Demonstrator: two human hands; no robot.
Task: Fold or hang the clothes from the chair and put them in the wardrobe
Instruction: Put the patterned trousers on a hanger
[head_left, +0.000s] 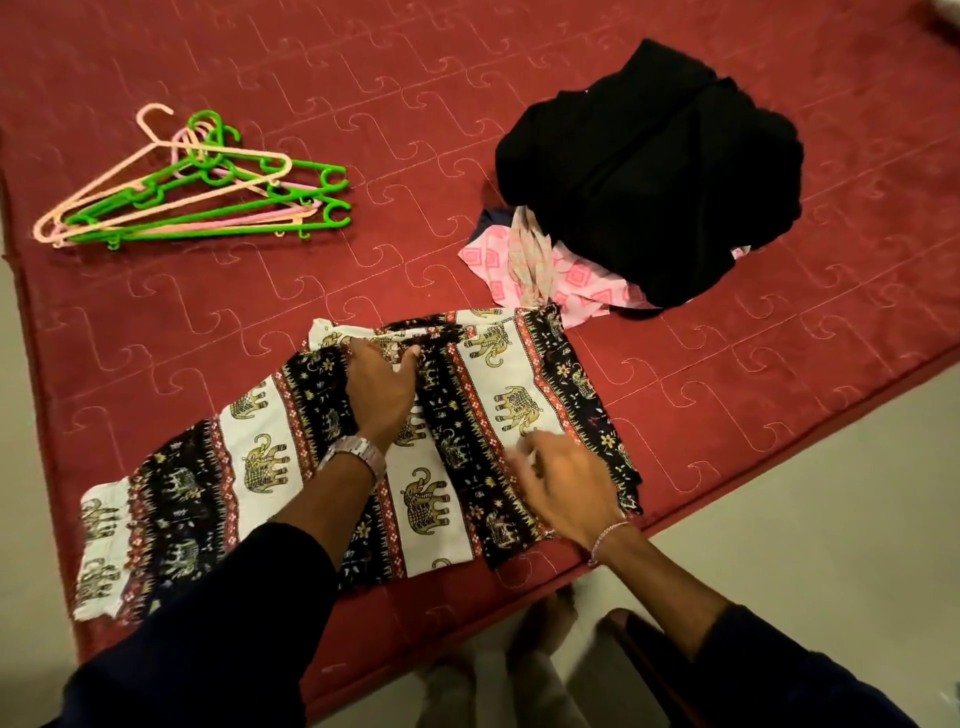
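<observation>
Both hands work the elephant-print trousers (363, 447) spread on the red bed (156, 322): the left hand (382, 387) presses flat, fingers straight; the right hand (563, 480) is blurred, its fingers seemingly pinching the cloth. Beyond the right fingers sits a black clothes pile (649, 171); beyond the left, hangers (192, 187).

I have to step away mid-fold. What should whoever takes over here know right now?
Left hand presses flat on the elephant-print garment, spread on the red bed. Right hand rests on its near right part, fingers blurred. Black clothes pile over a pink patterned piece waits behind. Hangers lie unused at far left. Nothing folded yet; wardrobe not in view.
</observation>
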